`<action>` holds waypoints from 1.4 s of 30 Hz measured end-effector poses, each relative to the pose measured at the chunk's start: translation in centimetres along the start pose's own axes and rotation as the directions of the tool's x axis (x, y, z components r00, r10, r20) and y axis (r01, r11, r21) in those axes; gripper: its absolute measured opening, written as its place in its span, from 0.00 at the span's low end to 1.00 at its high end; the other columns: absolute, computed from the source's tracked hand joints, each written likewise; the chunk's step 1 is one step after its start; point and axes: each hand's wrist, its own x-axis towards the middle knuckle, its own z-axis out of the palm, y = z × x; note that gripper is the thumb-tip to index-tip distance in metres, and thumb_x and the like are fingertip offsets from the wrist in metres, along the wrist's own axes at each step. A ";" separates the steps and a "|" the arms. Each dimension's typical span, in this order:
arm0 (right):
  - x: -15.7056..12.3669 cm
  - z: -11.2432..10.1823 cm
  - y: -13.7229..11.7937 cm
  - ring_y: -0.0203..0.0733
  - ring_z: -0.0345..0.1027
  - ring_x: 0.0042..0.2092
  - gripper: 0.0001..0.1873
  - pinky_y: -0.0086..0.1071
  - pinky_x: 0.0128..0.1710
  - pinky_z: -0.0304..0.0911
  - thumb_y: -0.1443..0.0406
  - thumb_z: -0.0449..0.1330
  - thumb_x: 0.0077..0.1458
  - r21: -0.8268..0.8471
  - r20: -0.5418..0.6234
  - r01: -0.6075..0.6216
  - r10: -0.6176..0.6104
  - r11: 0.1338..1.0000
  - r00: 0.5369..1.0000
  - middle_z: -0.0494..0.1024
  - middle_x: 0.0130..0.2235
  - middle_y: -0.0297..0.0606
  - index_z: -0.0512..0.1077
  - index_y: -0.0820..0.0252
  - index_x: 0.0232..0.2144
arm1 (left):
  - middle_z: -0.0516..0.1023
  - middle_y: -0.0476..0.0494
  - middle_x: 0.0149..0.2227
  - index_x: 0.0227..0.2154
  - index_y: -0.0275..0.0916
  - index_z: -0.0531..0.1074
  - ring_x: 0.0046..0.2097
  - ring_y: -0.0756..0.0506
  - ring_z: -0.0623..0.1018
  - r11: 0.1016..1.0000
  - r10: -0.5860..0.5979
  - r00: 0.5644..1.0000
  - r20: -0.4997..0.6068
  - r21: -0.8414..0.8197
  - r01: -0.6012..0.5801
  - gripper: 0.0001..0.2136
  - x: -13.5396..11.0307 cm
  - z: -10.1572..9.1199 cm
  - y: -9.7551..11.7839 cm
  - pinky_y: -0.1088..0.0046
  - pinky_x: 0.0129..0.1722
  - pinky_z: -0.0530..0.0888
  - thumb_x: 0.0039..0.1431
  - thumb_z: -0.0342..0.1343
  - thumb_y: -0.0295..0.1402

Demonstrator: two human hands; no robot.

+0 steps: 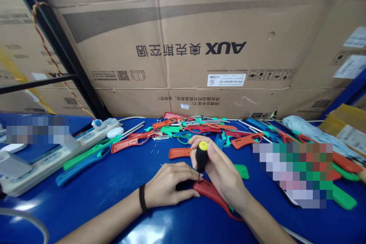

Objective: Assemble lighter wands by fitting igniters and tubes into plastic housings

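My right hand is wrapped around a short black screwdriver with a yellow cap. The shaft points down onto a red long-nosed lighter, its tip at the left end of the handle. Thumb and fingers of my left hand grip that same end, holding the lighter on the blue table. Part of the lighter is hidden behind my right hand and wrist. Just beyond my hands lie an orange handle shell and a green shell piece. A few small screws are scattered to their left.
Red, orange, green and blue lighter parts are heaped at the back. A white power strip runs along the left, beside green and blue lighters. More lighters lie at right near a blurred patch. A large cardboard box stands behind.
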 end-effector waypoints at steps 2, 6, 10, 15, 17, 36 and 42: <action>0.1 0.0 0.1 0.36 0.62 0.34 0.09 0.32 0.35 0.60 0.55 0.55 0.60 0.008 -0.029 0.031 -0.031 0.999 0.999 0.67 0.42 0.36 0.65 0.52 0.38 | 0.80 0.45 0.40 0.42 0.38 0.74 0.42 0.47 0.78 1.000 0.000 1.000 -0.008 -0.003 0.000 0.11 0.1 0.0 0.0 0.74 0.46 0.72 0.58 0.59 0.36; 0.3 0.0 0.4 0.30 0.56 0.26 0.09 0.28 0.26 0.56 0.55 0.57 0.59 0.109 -0.088 0.068 -0.058 0.992 0.994 0.66 0.40 0.31 0.62 0.51 0.36 | 0.79 0.46 0.42 0.43 0.39 0.73 0.43 0.47 0.78 1.000 -0.013 1.000 0.005 -0.016 0.013 0.12 0.0 0.1 -0.1 0.74 0.46 0.72 0.58 0.60 0.37; 0.3 0.0 0.5 0.35 0.59 0.33 0.16 0.30 0.33 0.59 0.52 0.45 0.64 0.059 -0.044 0.024 -0.022 0.998 0.999 0.66 0.34 0.34 0.66 0.53 0.38 | 0.79 0.47 0.44 0.45 0.39 0.72 0.44 0.47 0.77 1.000 -0.022 1.000 0.023 -0.021 0.023 0.13 -0.2 0.1 -0.2 0.75 0.47 0.71 0.58 0.60 0.36; 0.2 0.2 0.5 0.30 0.61 0.30 0.13 0.30 0.33 0.59 0.58 0.63 0.54 0.008 -0.089 0.085 -0.084 0.996 0.992 0.64 0.47 0.32 0.62 0.50 0.36 | 0.80 0.46 0.40 0.40 0.38 0.74 0.41 0.47 0.78 1.000 -0.018 1.000 -0.007 -0.008 0.018 0.10 -0.2 0.2 0.0 0.76 0.45 0.72 0.57 0.60 0.36; 0.2 0.2 0.5 0.30 0.56 0.26 0.10 0.29 0.29 0.57 0.55 0.58 0.58 0.028 -0.084 0.069 -0.066 0.997 0.994 0.66 0.38 0.30 0.62 0.50 0.36 | 0.80 0.46 0.41 0.41 0.38 0.74 0.42 0.47 0.78 1.000 -0.015 1.000 -0.004 -0.008 0.015 0.11 -0.1 0.1 0.0 0.76 0.45 0.72 0.57 0.60 0.36; 0.3 0.4 0.6 0.34 0.64 0.37 0.09 0.31 0.40 0.61 0.55 0.57 0.59 -0.019 -0.126 0.080 -0.082 0.997 0.989 0.66 0.44 0.34 0.66 0.52 0.38 | 0.80 0.45 0.40 0.41 0.38 0.74 0.41 0.47 0.78 0.999 -0.030 1.000 -0.008 -0.013 0.030 0.11 0.0 0.1 -0.1 0.73 0.44 0.73 0.57 0.59 0.37; 0.0 0.4 0.5 0.35 0.57 0.27 0.16 0.29 0.27 0.58 0.49 0.50 0.61 0.036 -0.178 -0.017 0.023 0.999 0.984 0.63 0.30 0.31 0.66 0.53 0.37 | 0.79 0.44 0.42 0.43 0.39 0.73 0.43 0.46 0.78 0.999 -0.044 0.999 0.010 -0.026 0.044 0.13 0.0 0.0 -0.1 0.73 0.45 0.73 0.57 0.59 0.38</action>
